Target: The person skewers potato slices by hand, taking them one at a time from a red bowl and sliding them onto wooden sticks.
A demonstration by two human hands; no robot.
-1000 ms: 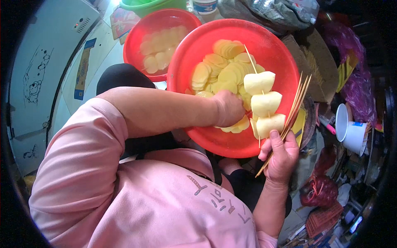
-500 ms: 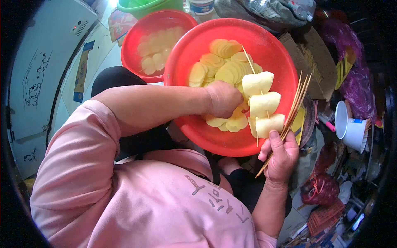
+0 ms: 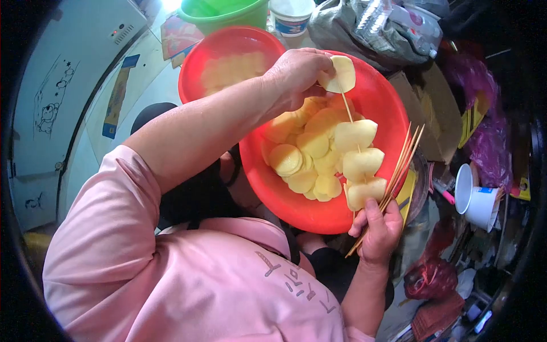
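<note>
My left hand [image 3: 302,77] is closed on a pale yellow potato slice [image 3: 343,74] over the far side of the large red basin [image 3: 273,202]. The upper end of a thin wooden skewer [image 3: 346,105] meets that slice. Lower on the same skewer sit curved potato slices [image 3: 356,135], spaced apart. My right hand [image 3: 382,231] grips the skewer's lower end at the basin's near right rim, along with a bundle of bare bamboo skewers [image 3: 405,162] that fans up and to the right. Many loose round potato slices [image 3: 313,145] lie in the basin below.
Behind on the left stands a smaller red basin [image 3: 191,74] of slices in liquid, near a green tub [image 3: 222,23] and a white bucket [image 3: 292,25]. Cardboard [image 3: 436,122], a white cup [image 3: 481,196] and a red mesh bag [image 3: 430,278] crowd the right side.
My left hand has come up out of the loose slices with one potato slice and moved to the skewer's upper end. My right hand still holds the skewers, slightly lower in view.
</note>
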